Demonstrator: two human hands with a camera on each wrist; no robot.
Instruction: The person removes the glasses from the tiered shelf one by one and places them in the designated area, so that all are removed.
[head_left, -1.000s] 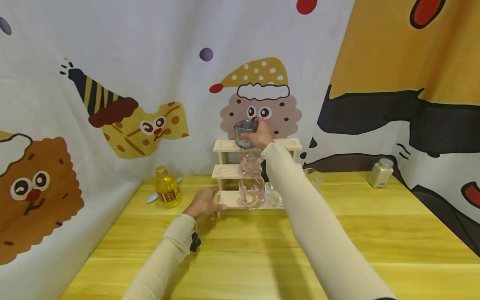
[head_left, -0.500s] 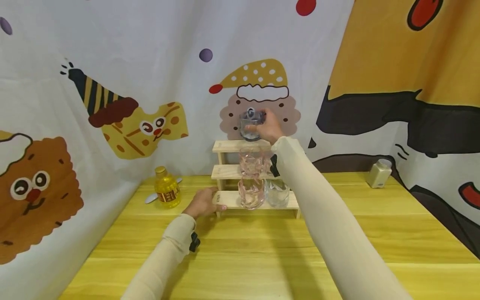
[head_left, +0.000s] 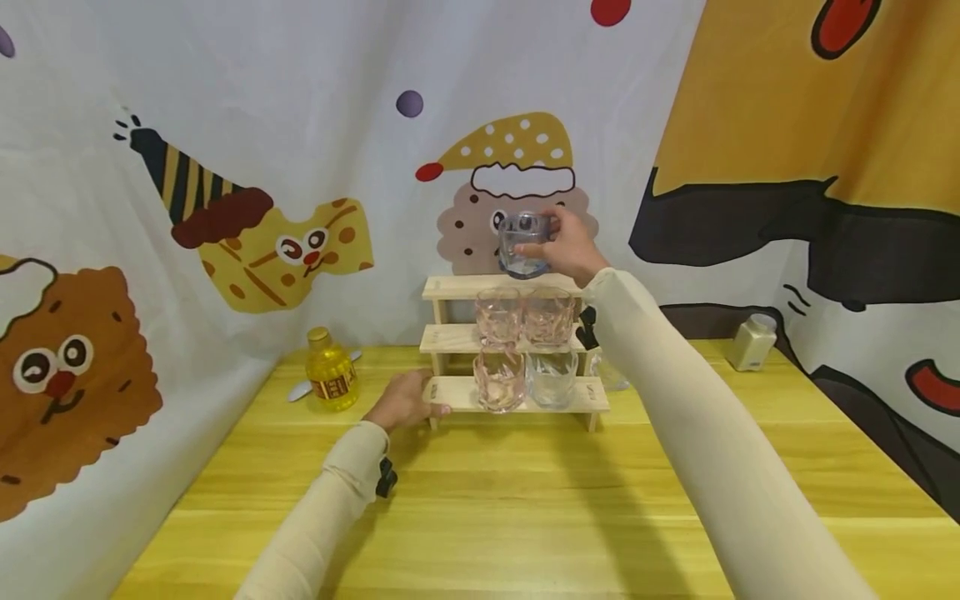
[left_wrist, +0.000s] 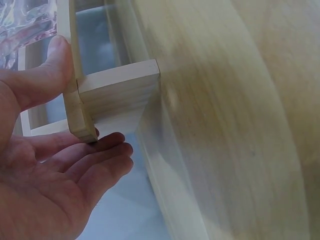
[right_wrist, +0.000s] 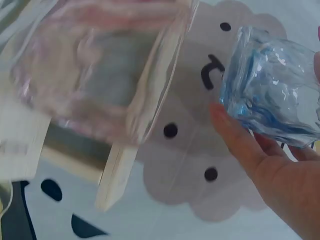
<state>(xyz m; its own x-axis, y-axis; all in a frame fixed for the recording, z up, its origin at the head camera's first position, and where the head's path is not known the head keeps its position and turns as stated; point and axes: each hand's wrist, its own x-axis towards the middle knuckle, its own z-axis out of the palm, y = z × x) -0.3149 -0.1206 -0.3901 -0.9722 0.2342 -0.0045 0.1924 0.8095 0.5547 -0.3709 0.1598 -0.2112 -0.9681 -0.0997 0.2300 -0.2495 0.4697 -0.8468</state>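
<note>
My right hand (head_left: 573, 248) grips a bluish drinking glass (head_left: 520, 250) by its side, upright at the height of the top step. In the right wrist view the blue glass (right_wrist: 275, 85) lies between thumb and fingers, apart from the wood. My left hand (head_left: 405, 401) holds the left end of the lowest step of a three-tier wooden stand (head_left: 454, 393). The left wrist view shows the thumb along one face of the board and the fingers at its other side. Two pink glasses (head_left: 498, 318) occupy the middle step. A pink glass (head_left: 500, 382) and a clear glass (head_left: 552, 380) share the lowest step.
Left of the stand are a yellow oil bottle (head_left: 332, 371) and a spoon (head_left: 300, 391) partly behind it. Another clear glass (head_left: 611, 372) stands at the right, partly covered by my sleeve. A small white-filled jar (head_left: 753, 342) stands far right. A printed curtain hangs behind.
My right hand has carried the blue glass rightward and slightly up, away from the top step's middle. The second pink glass and the clear glass have come into view. My left hand stays put.
</note>
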